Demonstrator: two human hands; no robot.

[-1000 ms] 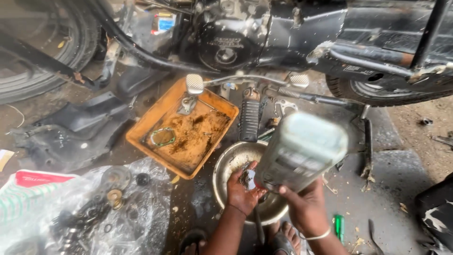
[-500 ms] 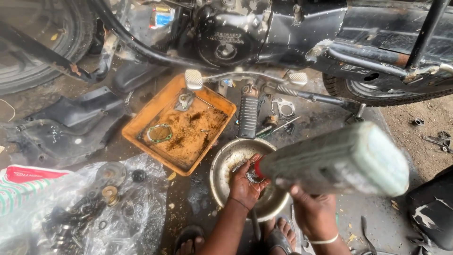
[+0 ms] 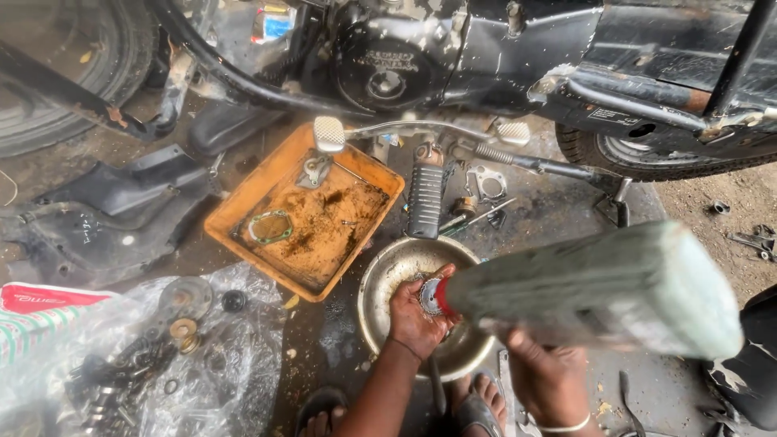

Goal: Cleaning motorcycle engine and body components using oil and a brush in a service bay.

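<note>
— Two hands, one slippery job: your left hand [image 3: 417,316] is cupped around a small round metal engine part [image 3: 426,296] over the dented round steel bowl [image 3: 387,279] at lower centre, and your right hand [image 3: 544,376] is clamped under the big pale-green plastic oil container [image 3: 599,287], tipped with its red neck at the part.

— What goes wrong from there?

— I'd judge the container is heavy and gripped from below only (your fingers look oily), so it could roll or slip and flood past the bowl's rim. The part could also squirm out of your left fingers into the bowl.

— And around me?

— The orange rectangular plastic tray [image 3: 259,206] with a green gasket [image 3: 269,226] sits left of centre, just beside the bowl. A black ribbed footrest [image 3: 425,198] lies above the bowl, the motorcycle engine [image 3: 388,57] fills the top. Your sandalled feet [image 3: 477,405] are right under the bowl's near edge, where a spill would land.
</note>
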